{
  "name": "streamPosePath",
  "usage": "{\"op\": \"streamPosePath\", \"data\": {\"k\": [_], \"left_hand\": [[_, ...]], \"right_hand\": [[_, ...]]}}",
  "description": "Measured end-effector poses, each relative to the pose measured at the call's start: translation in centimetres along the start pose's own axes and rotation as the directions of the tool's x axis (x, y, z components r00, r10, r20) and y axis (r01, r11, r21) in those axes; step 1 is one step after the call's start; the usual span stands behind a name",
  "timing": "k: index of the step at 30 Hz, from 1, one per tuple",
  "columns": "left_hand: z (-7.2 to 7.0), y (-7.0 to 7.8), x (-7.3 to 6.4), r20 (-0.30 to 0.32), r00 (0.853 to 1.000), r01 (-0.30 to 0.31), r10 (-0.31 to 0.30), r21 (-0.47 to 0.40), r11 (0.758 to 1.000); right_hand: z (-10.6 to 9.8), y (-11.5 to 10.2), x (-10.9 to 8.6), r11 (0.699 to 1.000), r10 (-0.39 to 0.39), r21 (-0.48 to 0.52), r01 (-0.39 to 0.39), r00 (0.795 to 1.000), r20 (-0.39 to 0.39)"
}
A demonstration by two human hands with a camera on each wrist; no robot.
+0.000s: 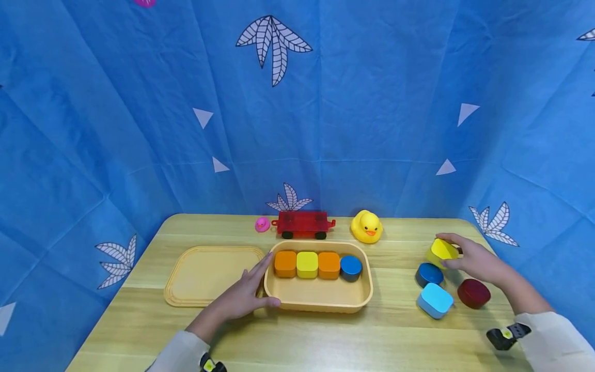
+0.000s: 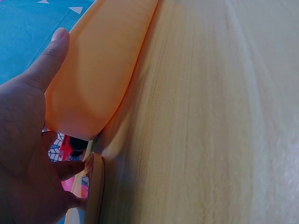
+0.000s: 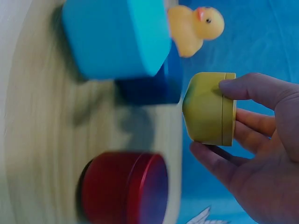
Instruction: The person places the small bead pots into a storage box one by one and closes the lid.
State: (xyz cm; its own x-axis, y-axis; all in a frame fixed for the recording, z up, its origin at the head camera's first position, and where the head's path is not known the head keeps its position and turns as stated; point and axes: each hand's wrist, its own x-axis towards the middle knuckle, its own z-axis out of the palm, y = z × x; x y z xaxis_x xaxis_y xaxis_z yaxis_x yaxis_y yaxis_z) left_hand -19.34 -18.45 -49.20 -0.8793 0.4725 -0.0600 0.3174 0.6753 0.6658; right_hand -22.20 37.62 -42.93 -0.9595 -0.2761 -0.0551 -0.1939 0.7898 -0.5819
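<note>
Yellow piece (image 1: 439, 252) at table's right, pinched between thumb and fingers of right hand (image 1: 475, 260); dark blue piece (image 1: 429, 275), light blue piece (image 1: 435, 301), red piece (image 1: 474, 294) nearby; left hand (image 1: 243, 295), fingers spread, at left end of beige tray (image 1: 318, 295).

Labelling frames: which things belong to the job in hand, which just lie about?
Likely job things:
yellow piece in right hand
tan tray by left hand
its four pieces
light blue piece, dark blue piece, red piece

Probably lying about:
pink duck, red wagon, yellow duck
flat tan panel, unclear
</note>
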Motion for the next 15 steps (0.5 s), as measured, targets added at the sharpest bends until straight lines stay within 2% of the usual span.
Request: {"op": "streamPosePath", "data": {"k": [7,15], "left_hand": [[-0.1,-0.1,-0.1,0.002,1.000,-0.003,0.003,0.007,1.000],[0.0,0.0,-0.1,0.002,1.000,-0.010,0.010,0.002,1.000]], "right_hand": [[0.3,-3.8,0.2,0.997,-0.060,0.046,0.059,0.998,0.015],[2.0,-7.4,0.5,0.987,-0.127,0.098,0.124,0.992,0.025]]}}
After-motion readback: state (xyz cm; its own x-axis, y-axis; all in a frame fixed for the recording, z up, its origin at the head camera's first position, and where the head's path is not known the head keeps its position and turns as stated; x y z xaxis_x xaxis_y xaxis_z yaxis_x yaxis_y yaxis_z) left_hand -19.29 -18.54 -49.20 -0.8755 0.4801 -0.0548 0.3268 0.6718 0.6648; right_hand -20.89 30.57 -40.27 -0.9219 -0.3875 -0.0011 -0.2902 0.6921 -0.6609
